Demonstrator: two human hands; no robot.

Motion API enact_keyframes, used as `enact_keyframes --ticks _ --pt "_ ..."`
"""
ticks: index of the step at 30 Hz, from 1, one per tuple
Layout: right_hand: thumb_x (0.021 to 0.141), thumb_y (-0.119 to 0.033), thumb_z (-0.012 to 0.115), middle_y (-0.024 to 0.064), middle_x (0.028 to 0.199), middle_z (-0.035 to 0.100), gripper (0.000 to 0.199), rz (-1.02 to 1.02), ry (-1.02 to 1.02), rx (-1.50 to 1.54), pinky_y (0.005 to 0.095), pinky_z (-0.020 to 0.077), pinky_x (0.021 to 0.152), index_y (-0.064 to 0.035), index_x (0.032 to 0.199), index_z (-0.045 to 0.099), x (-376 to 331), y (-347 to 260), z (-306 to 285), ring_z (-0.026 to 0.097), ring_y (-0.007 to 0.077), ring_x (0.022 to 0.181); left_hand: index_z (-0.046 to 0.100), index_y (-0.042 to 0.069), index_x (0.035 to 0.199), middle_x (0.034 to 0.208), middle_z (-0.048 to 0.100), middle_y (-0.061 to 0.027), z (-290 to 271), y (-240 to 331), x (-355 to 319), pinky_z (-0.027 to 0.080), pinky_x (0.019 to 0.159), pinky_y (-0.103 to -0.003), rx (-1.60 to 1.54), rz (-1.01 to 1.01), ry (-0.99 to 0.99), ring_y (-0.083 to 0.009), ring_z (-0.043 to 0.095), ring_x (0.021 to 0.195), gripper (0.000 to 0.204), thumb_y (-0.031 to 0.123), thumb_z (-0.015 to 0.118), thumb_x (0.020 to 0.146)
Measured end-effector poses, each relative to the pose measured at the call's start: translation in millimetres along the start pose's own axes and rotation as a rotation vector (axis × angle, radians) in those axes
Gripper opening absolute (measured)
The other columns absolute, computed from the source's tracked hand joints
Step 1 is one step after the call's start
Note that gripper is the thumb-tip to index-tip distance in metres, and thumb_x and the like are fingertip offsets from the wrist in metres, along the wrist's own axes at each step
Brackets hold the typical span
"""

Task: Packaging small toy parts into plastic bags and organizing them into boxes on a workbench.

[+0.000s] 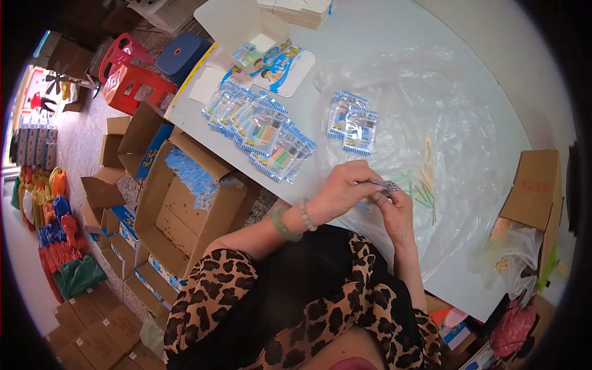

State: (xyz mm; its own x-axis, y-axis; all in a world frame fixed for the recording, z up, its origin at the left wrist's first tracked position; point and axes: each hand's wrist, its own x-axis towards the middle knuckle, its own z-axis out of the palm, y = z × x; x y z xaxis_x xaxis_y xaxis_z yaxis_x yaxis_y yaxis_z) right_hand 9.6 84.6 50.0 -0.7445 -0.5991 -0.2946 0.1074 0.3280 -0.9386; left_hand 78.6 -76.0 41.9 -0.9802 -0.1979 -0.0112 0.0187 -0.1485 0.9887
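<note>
White tabletop [394, 37] fills my view, a clear plastic sheet [431, 111] spread across it. I judge the packing well underway: a fanned row of filled packets [262, 132] and 2 more filled packets [351, 126] lie finished, while loose coloured sticks [424, 185] wait on the sheet. My left hand [342, 191] and right hand [398, 213] meet above the near edge, fingertips pressed together, pinching 1 small packet [385, 185] between them.

White table [394, 37]; red stool [132, 83], blue stool [183, 54]; cardboard boxes [185, 203] on floor.
</note>
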Motion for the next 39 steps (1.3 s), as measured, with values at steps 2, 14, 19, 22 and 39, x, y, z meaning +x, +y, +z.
enact_keyframes --ticks 2,14,19,22,39 --pt "0.086 -0.009 0.061 0.0015 0.089 0.066 0.018 0.003 -0.151 0.007 0.0251 0.0467 0.075 -0.0007 0.101 0.066 -2 -21 15 0.058 0.0087 0.083 0.068 0.001 0.089 0.079 0.06 -0.0054 -18 21 -8 0.044 0.064 -0.025 0.189 0.082 0.03 -0.013 0.056 0.072 0.011 0.003 0.065 0.078" --pt "0.079 -0.021 0.066 0.0145 0.092 0.064 0.05 -0.177 0.346 -0.974 0.0415 0.0476 0.075 -0.0057 0.123 0.047 104 -11 39 0.062 0.032 0.083 0.057 0.01 0.121 0.106 0.06 -0.0078 -133 20 -27 0.036 0.091 -0.04 1.554 0.154 0.474 -0.0276 0.053 0.101 0.05 0.026 0.071 0.075" --pt "0.072 -0.018 0.068 0.0153 0.092 0.063 0.051 -0.034 0.389 -0.746 0.0408 0.0469 0.075 -0.0048 0.117 0.048 120 -4 42 0.062 0.0328 0.084 0.055 0.006 0.122 0.11 0.059 -0.0064 -134 10 -30 0.031 0.096 -0.043 1.528 0.193 0.549 -0.0263 0.052 0.104 0.057 0.036 0.069 0.076" --pt "0.077 -0.019 0.062 0.0198 0.094 0.064 0.035 -0.037 0.374 -0.524 0.044 0.046 0.073 -0.0007 0.105 0.053 120 -4 31 0.061 0.037 0.084 0.056 0.007 0.119 0.104 0.06 -0.0048 -139 14 -32 0.031 0.095 -0.045 1.583 0.276 0.44 -0.0244 0.053 0.101 0.054 0.035 0.07 0.075" --pt "0.084 -0.017 0.059 0.0115 0.09 0.063 0.017 -0.479 0.728 -0.977 0.0392 0.0461 0.068 -0.0081 0.097 0.064 86 -5 -21 0.058 0.0333 0.076 0.063 -0.001 0.102 0.096 0.063 -0.0079 -7 20 22 0.046 0.062 -0.025 0.541 0.005 0.161 -0.0107 0.053 0.064 0.023 0.005 0.066 0.08"
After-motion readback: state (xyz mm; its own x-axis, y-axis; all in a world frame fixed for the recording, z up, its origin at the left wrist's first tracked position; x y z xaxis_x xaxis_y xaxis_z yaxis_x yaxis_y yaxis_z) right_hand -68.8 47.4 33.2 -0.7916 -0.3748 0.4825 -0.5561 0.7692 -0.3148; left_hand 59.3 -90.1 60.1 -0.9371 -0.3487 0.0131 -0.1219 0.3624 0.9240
